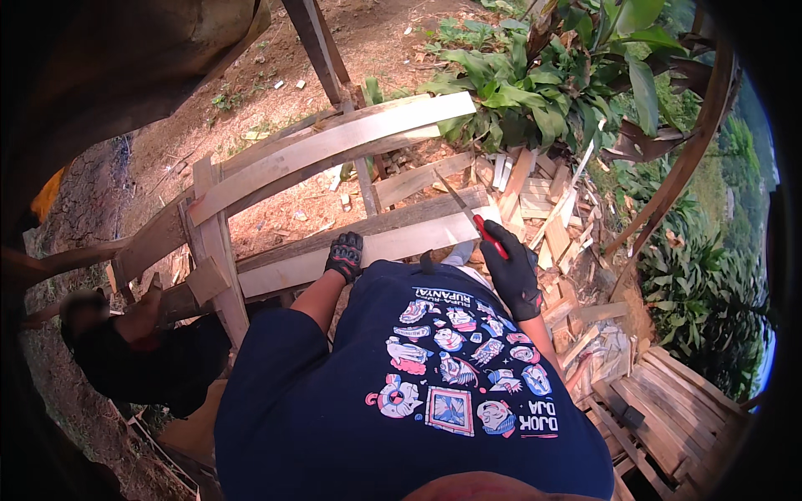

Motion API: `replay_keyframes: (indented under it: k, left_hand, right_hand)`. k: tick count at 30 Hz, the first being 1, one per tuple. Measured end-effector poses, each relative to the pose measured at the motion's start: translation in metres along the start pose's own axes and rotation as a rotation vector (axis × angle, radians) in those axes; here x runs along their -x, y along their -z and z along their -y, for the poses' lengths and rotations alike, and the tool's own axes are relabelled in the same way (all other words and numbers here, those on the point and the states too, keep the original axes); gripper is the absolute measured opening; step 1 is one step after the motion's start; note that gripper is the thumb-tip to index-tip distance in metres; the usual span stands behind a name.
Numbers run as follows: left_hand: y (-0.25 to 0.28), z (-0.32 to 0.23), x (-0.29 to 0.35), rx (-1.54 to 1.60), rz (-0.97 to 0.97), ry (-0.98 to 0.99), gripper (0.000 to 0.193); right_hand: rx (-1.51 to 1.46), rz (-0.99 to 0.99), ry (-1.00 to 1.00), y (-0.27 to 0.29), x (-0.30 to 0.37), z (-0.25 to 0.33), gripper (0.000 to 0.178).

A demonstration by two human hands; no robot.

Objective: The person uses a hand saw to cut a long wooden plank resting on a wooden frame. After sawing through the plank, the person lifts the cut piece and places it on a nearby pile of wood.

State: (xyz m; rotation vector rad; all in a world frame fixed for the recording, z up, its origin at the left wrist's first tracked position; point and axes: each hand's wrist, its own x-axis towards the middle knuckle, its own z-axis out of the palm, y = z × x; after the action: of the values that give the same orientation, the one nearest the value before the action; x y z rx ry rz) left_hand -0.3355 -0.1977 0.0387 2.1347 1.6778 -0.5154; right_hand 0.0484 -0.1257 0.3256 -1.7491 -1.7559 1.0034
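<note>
My left hand (344, 255), in a black glove with red trim, presses on a pale plank (393, 240), its fingers curled over the plank's far edge. This plank lies along a darker beam in front of my body. My right hand (510, 269), also gloved in black, is closed round the red handle of a hand saw (455, 197). Its narrow blade points away and to the left, crossing the plank near the right end. Whether the teeth touch the wood I cannot tell.
Another pale board (334, 150) lies across the wooden frame farther off. A post (219, 242) stands at the left, near a person in dark clothing (150, 359). Offcuts (547, 200) lie heaped at the right, with stacked slats (668, 401) nearer and leafy plants (535, 83) behind.
</note>
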Motion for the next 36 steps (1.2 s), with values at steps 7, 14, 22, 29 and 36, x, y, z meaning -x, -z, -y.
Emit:
replay_keyframes:
  k: [7, 14, 22, 29, 36]
  left_hand:
    - [0.024, -0.004, 0.001, 0.016, 0.051, -0.012, 0.087]
    - [0.095, 0.005, -0.011, 0.154, 0.250, -0.070, 0.096]
    - [0.147, 0.039, -0.015, 0.381, 0.337, -0.116, 0.107]
    - [0.197, 0.070, 0.012, 0.524, 0.149, -0.112, 0.110]
    - [0.221, 0.094, 0.044, 0.556, -0.103, -0.093, 0.112]
  right_hand:
    - [-0.204, -0.216, -0.264, 0.046, -0.002, -0.001, 0.041]
    - [-0.188, -0.491, -0.324, 0.113, 0.005, -0.029, 0.041]
    - [-0.860, -0.670, -0.481, 0.123, 0.038, -0.088, 0.042]
    - [-1.185, -0.404, -0.622, 0.076, 0.069, -0.089, 0.046]
    - [-1.445, 0.373, -0.600, -0.002, 0.038, -0.146, 0.050]
